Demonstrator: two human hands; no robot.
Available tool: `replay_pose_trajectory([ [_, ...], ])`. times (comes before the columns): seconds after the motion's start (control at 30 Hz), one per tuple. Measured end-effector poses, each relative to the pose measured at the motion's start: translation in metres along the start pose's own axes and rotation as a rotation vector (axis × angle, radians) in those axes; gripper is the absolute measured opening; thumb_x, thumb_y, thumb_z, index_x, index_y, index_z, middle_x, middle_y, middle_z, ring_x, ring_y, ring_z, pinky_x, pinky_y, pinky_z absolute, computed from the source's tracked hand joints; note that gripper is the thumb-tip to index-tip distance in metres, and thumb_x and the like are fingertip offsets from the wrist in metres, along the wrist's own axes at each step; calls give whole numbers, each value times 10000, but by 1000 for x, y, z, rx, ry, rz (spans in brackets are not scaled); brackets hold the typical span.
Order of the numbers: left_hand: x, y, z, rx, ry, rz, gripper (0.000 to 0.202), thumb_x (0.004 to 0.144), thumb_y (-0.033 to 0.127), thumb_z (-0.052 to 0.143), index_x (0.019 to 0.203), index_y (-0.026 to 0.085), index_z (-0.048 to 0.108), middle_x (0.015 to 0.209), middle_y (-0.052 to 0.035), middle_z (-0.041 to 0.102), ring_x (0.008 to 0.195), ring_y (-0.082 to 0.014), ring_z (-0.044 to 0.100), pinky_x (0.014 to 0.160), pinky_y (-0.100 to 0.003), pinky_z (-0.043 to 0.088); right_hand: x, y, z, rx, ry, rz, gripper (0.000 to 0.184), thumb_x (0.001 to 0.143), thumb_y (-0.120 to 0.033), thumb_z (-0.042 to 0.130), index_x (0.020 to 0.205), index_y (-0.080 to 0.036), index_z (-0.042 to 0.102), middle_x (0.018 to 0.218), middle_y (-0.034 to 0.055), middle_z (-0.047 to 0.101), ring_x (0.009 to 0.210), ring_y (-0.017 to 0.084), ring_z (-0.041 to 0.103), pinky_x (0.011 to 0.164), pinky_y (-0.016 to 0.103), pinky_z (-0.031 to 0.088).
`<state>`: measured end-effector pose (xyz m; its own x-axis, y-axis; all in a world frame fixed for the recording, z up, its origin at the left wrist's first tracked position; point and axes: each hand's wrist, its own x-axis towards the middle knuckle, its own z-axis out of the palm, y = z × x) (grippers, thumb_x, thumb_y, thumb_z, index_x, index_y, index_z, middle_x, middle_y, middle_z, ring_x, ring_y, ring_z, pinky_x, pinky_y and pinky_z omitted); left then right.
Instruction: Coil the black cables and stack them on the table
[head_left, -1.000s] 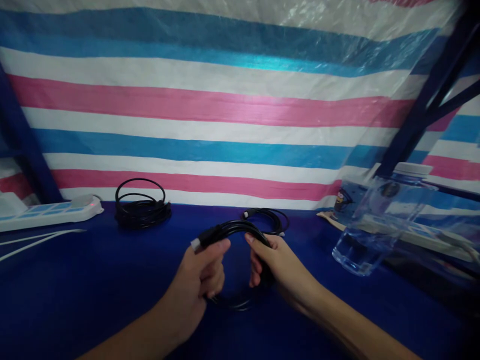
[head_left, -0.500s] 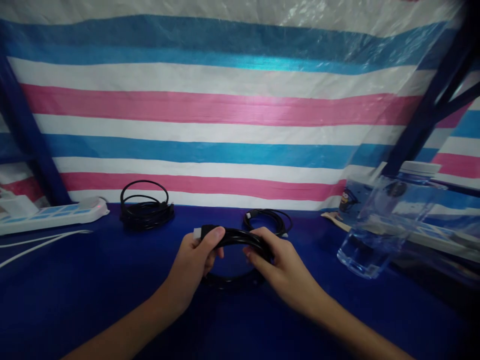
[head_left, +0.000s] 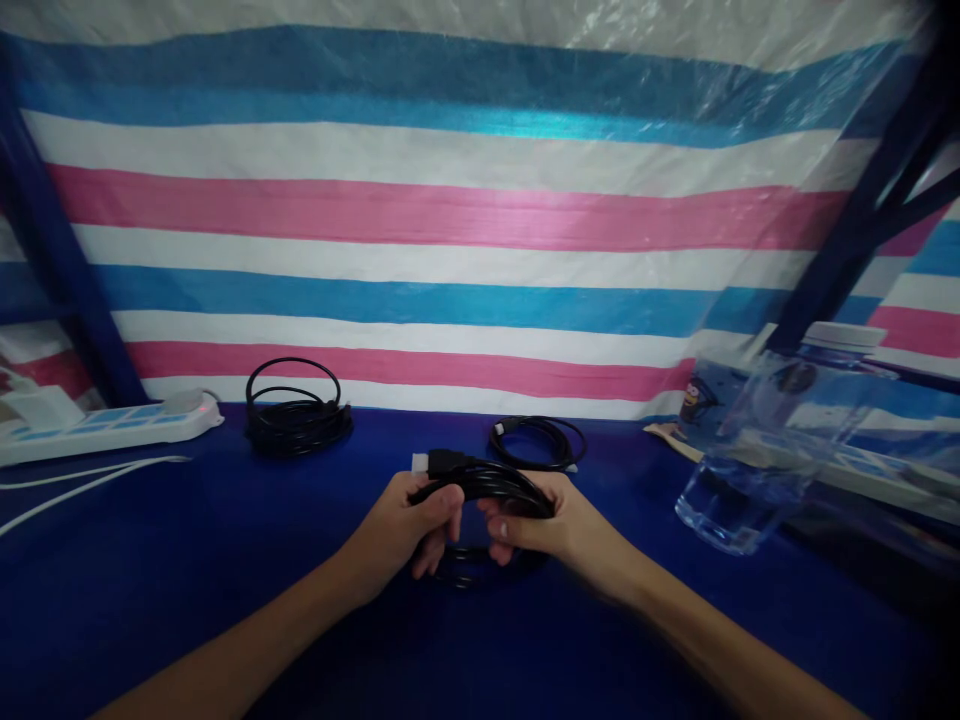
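the nearest glossy coiled black cable (head_left: pixel 495 482) has a whitish plug tip (head_left: pixel 420 463). the plastic sheet (head_left: pixel 450 215) is banded horizontally in blue, white and pink. the flat tabletop (head_left: pixel 225 540) is deep blue, the long white power strip (head_left: pixel 116 432) panelled pale blue.

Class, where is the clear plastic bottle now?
In the head view, the clear plastic bottle stands at right on the blue table, right of the right hand.

No lettering can be read; no numbers or brands either.
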<state>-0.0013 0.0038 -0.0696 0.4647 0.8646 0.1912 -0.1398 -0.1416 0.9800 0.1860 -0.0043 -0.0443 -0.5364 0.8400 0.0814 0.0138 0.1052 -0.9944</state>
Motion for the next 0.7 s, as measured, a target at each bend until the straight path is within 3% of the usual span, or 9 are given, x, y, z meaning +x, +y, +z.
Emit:
replay_pose_trajectory([
  [0.1,-2,-3,-2,-38,-57,-10,512,685,626,584,496,170,448,314,96,268,264,-35,238,380,-211,321,-1,0,0,-90,27,5,162,728,-253,658,794,-138,565,574,-29,582,498,83,563,510,201,413],
  [0.2,-6,2,0,1,-144,-88,462,629,558,675,506,165,467,365,71,360,304,-37,283,350,-194,241,-1,-2,1,-210,93,-28,148,760,-269,608,730,-136,548,551,-26,559,502,83,534,507,205,397],
  [0.27,-11,11,3,70,-304,-232,403,651,475,686,500,158,487,408,34,456,343,-50,366,362,-190,234,0,-2,-2,-333,147,-75,48,753,-183,563,762,-136,572,617,-15,577,565,87,531,537,208,396],
  [0.37,-17,23,10,198,-530,-409,347,695,366,654,476,156,487,435,25,480,373,-44,383,391,-191,249,3,-1,-9,-509,190,-97,195,709,-70,492,851,-144,602,734,3,609,652,100,532,569,213,390],
  [0.43,-18,26,14,239,-481,-404,355,703,372,651,480,160,476,418,47,424,364,-34,320,385,-197,216,4,1,-13,-553,189,-94,262,706,-51,462,909,-148,597,761,6,613,663,106,530,578,222,390],
  [0.5,-18,25,16,137,-382,-333,454,715,460,638,452,168,409,367,70,333,336,-31,274,388,-209,217,4,1,-14,-585,206,-121,252,747,-81,464,961,-153,578,776,8,609,667,112,528,601,238,395],
  [0.6,-15,22,14,-117,-360,-277,557,715,589,591,444,182,323,325,74,296,284,-43,319,372,-221,242,2,-1,-13,-641,222,-164,207,835,-252,513,1017,-159,546,827,24,606,726,134,532,659,268,402],
  [0.7,-14,25,10,-228,-276,-282,537,704,572,623,503,179,317,375,87,304,277,-18,267,323,-196,166,-1,-7,-11,-638,170,-149,301,846,-393,533,1048,-170,518,835,24,585,734,136,514,667,272,398],
])
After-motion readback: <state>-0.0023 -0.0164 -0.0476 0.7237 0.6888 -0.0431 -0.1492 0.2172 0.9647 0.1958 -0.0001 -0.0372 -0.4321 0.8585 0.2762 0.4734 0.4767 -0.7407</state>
